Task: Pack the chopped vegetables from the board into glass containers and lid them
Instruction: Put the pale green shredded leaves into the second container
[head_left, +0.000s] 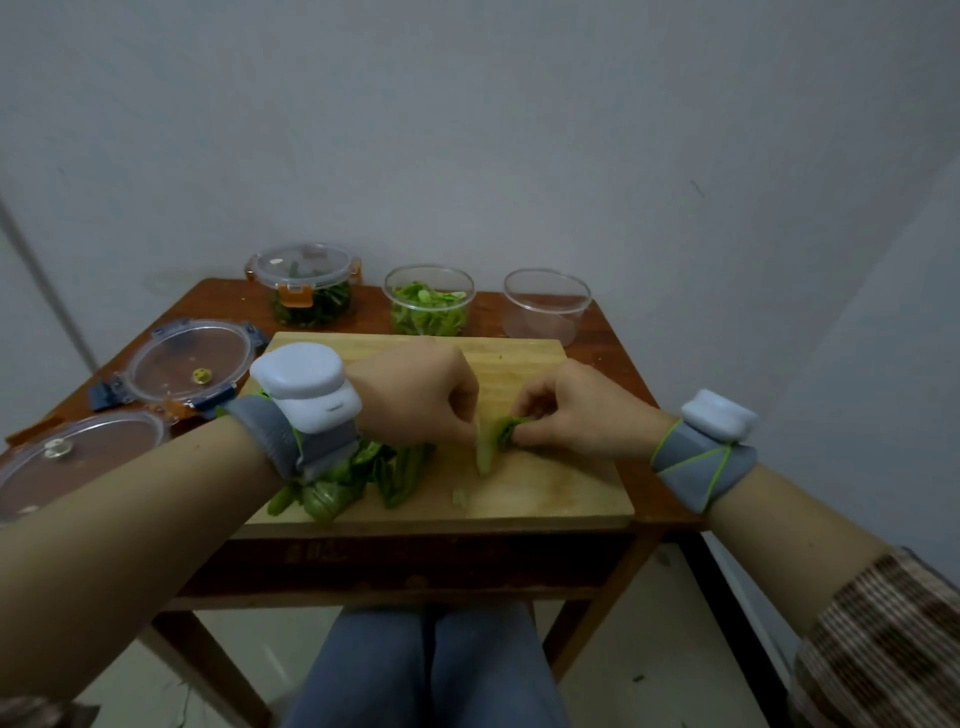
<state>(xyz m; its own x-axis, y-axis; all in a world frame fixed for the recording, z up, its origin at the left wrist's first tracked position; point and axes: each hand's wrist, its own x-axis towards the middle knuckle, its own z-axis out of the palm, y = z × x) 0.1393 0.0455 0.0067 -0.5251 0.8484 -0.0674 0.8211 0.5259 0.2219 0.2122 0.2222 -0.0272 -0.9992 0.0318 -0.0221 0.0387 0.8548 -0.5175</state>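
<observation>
A wooden cutting board (545, 488) lies on the table, with a heap of green leafy vegetables (353, 478) at its near left. Over the board's middle my left hand (415, 395) and my right hand (576, 410) both pinch one leafy stalk (491, 441); the left holds its pale stem, the right its dark leaf end. Behind the board stand three round glass containers: a lidded one with greens (309, 286), an open one with chopped greens (428, 299), and an empty one (545, 304). Two loose clear lids lie at the left, one farther back (182, 364) and one nearer (78, 457).
The small brown table (618, 332) stands in a corner between pale walls. Its right edge runs close to the board. A small pale scrap (460, 496) lies on the board near its front. My knees in blue trousers (426, 670) are under the table.
</observation>
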